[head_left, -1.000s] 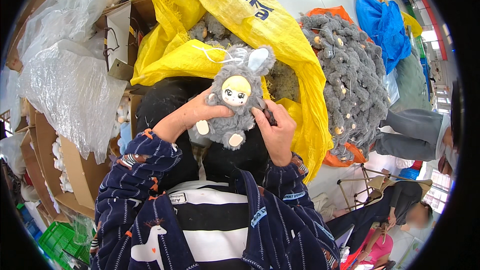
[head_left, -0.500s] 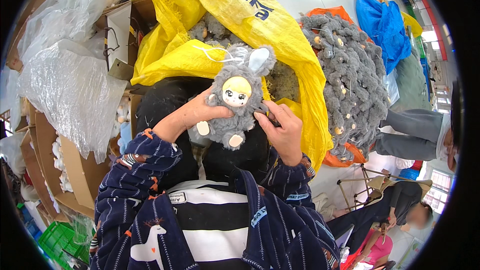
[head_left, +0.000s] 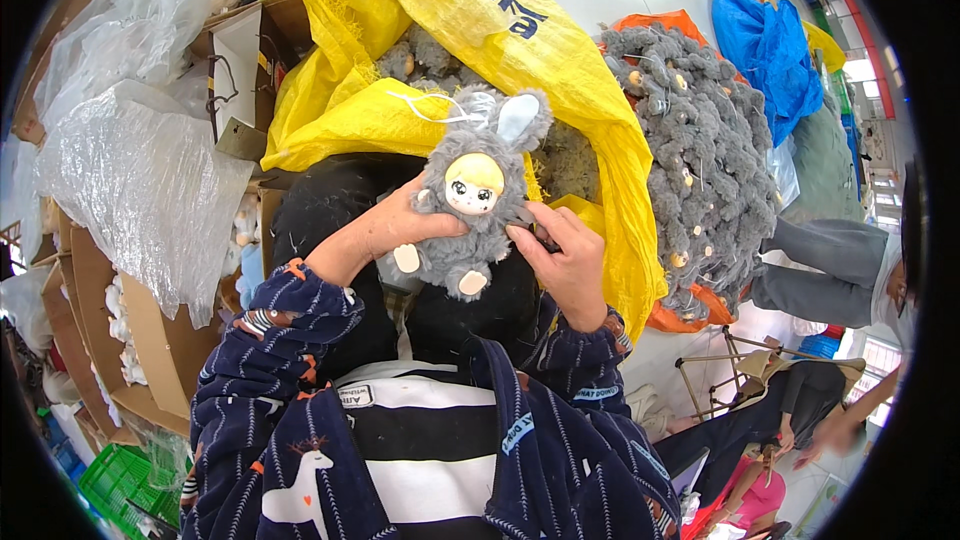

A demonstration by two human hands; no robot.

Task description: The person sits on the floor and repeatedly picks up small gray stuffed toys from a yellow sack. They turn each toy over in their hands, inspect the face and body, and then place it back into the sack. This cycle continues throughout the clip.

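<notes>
Where the plush doll is, head view: as you look down, the grey plush doll (head_left: 487,232) is held face up above your lap (head_left: 320,210), its head toward the open yellow sack (head_left: 625,200).
Left hand: your left hand (head_left: 385,227) holds the doll's body, thumb across the front just below the face (head_left: 472,185); the other fingers are largely hidden, so I cannot tell how far they wrap.
Right hand: your right hand (head_left: 572,252) has its thumb and index finger close together at the opposite side of the body; a dark bit shows there, and I cannot tell whether they pinch it or the fur.
Weight and fur: the doll looks light and soft, so expect the pile to squash and hide its firm core; press until you feel resistance.
Face and feet: both look smooth and hard, likely slippery, and the painted face could scuff; keep fingertips off it.
Ear and cord: the upright ear (head_left: 517,120) and thin white cord (head_left: 435,121) look like weak handles; avoid pulling on them.
Best hold: take the furry torso from both sides, below the face and above the feet (head_left: 472,282).
</notes>
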